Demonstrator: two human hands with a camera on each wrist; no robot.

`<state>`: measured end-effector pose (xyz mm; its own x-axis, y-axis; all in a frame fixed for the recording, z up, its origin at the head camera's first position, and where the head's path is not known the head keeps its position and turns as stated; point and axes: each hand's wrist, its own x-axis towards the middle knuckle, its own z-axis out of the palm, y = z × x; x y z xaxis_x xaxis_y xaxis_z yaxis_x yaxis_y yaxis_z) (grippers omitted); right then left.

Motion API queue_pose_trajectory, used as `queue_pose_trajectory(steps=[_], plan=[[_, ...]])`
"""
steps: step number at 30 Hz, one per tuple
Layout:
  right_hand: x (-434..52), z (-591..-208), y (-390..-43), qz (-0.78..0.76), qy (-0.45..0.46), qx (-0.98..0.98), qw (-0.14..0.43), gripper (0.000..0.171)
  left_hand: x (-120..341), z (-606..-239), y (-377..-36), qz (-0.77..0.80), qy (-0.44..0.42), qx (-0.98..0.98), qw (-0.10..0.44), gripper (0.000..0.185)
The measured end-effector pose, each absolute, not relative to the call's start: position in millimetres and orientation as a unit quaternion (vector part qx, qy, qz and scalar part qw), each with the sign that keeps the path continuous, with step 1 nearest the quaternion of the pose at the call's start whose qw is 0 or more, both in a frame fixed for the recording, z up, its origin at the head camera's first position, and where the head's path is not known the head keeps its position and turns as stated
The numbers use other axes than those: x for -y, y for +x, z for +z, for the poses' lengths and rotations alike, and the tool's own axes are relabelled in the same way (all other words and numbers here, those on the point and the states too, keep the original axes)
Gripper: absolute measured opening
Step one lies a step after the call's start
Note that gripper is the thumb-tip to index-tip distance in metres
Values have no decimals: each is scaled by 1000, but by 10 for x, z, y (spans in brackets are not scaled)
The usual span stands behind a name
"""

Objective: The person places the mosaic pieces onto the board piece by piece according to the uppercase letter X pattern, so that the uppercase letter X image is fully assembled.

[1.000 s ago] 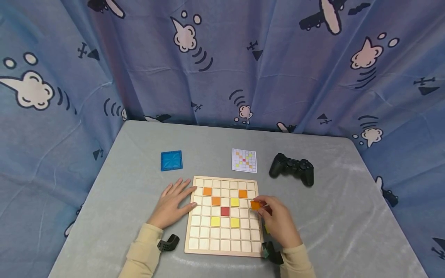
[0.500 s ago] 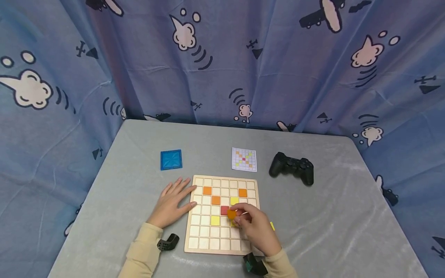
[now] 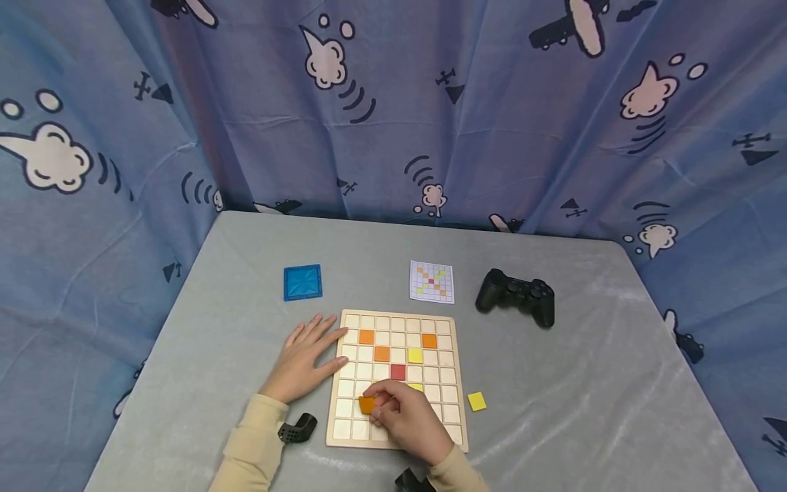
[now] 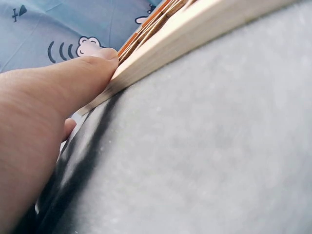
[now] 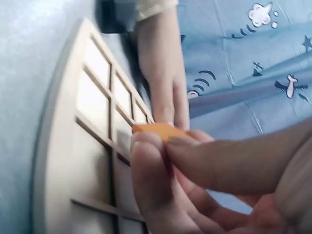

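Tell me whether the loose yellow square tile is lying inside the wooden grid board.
No. The loose yellow square tile lies on the grey table, just off the right edge of the wooden grid board.

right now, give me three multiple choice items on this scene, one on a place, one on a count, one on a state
1. Where does the loose yellow tile lie?
A. on the table, right of the board
B. on the blue tile
C. on the gamepad

2. How many orange tiles sit in the board's cells?
A. one
B. three
C. six

3. What is the right hand doing?
A. lying flat on the table
B. pinching an orange tile
C. gripping the gamepad

Answers: 1 A, it rests on the cloth just off the board's right edge. 2 B, three orange squares show in the upper rows. 3 B, the wrist view shows finger and thumb on the tile's edge.
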<state>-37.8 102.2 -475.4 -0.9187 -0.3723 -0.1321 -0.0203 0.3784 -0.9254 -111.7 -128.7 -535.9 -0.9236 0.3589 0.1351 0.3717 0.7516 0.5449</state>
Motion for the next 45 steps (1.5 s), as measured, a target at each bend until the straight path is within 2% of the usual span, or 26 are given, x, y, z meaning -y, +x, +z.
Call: queue_pose_trajectory(steps=[8,19,27,33,45], plan=[[-929,-4765,-372,-507,-106,-842,148,18,1296,-5362,-1113,-293,-195,936,12,57],[-898,-4780,-363,-459,-130,-867,140,16,1283,-5341,-1105,-294,-199,935,20,56],[-860,-4801,-356,-409,-163,-889,123,25,1278,-5341,-1107,-295,-204,933,35,56],[-830,-4814,-358,-370,-177,-908,91,24,1286,-5336,-1105,-290,-201,935,28,57],[-811,-4813,-344,-340,-178,-920,81,21,1279,-5327,-1097,-292,-200,935,26,57]])
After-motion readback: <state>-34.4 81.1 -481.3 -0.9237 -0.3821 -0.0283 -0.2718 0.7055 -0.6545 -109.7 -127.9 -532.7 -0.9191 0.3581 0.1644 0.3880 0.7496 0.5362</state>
